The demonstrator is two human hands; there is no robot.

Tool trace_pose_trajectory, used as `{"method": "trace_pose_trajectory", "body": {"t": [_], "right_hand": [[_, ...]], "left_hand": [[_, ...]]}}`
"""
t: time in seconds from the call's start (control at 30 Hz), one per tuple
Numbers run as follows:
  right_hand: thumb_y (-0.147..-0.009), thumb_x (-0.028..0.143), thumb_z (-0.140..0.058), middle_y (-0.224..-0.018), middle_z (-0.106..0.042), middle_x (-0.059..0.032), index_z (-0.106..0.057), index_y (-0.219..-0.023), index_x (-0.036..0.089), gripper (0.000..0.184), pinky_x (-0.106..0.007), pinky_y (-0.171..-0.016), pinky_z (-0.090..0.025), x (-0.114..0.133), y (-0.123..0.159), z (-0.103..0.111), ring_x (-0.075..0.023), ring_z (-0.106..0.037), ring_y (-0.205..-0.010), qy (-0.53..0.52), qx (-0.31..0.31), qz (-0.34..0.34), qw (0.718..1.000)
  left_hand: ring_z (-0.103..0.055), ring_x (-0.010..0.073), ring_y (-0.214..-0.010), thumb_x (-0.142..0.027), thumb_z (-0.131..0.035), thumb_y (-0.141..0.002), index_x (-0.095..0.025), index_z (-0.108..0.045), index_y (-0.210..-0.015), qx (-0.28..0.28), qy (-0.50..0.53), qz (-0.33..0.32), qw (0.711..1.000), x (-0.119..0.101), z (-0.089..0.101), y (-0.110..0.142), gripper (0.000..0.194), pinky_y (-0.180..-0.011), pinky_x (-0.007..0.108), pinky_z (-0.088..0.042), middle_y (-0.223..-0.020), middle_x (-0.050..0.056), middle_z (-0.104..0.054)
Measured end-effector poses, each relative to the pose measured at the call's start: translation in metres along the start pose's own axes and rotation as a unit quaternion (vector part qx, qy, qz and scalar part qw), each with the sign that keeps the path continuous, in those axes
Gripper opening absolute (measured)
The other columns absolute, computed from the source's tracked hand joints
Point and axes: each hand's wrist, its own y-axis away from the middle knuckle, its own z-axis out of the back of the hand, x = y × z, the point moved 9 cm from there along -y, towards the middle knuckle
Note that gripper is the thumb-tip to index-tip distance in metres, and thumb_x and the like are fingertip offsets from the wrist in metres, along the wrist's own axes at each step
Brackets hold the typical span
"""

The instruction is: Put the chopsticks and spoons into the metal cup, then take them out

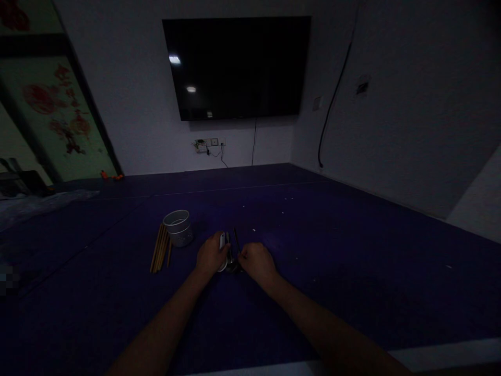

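Observation:
My left hand is closed around a white-handled spoon, whose pale bowl shows just below the fingers. Beside it a metal spoon lies on the dark blue surface, partly covered by my fingers. A thin dark handle, apparently of another spoon, points away from me next to my right hand, which pinches near its lower part. Dim light and my fingers hide the exact contact. To the left stands a grey metal cup with holes low in its side, and wooden chopsticks lie along its left side.
The dark blue surface carries small white scraps. Clear plastic wrapping lies at the far left. A television hangs on the back wall above sockets and cables. A black cable runs down the right wall.

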Motion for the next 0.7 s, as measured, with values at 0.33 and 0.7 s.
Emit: {"method": "trace_pose_trajectory", "body": {"t": [0.33,0.7], "right_hand": [[-0.082,0.029,-0.055,-0.086,-0.072,-0.0066,-0.071,-0.083,0.020,0.018,-0.023,-0.063,-0.041,-0.002,-0.001,0.000,-0.0173,-0.067,-0.081,-0.003,0.006,0.003,1.000],[-0.087,0.035,-0.050,-0.083,-0.073,-0.0058,-0.071,-0.081,0.021,0.026,-0.024,-0.059,-0.038,-0.005,-0.002,0.016,-0.0175,-0.067,-0.079,-0.007,-0.015,-0.001,1.000]], "left_hand": [[-0.062,0.0204,-0.097,-0.033,-0.048,-0.087,-0.018,-0.045,-0.127,0.000,0.005,0.007,1.000,0.001,0.001,0.000,0.042,-0.078,0.027,-0.042,-0.101,0.009,-0.066],[-0.061,0.0194,-0.095,-0.037,-0.044,-0.090,-0.021,-0.044,-0.127,-0.030,-0.027,-0.017,0.999,-0.009,0.013,0.005,0.040,-0.078,0.027,-0.043,-0.110,0.009,-0.064]]}}
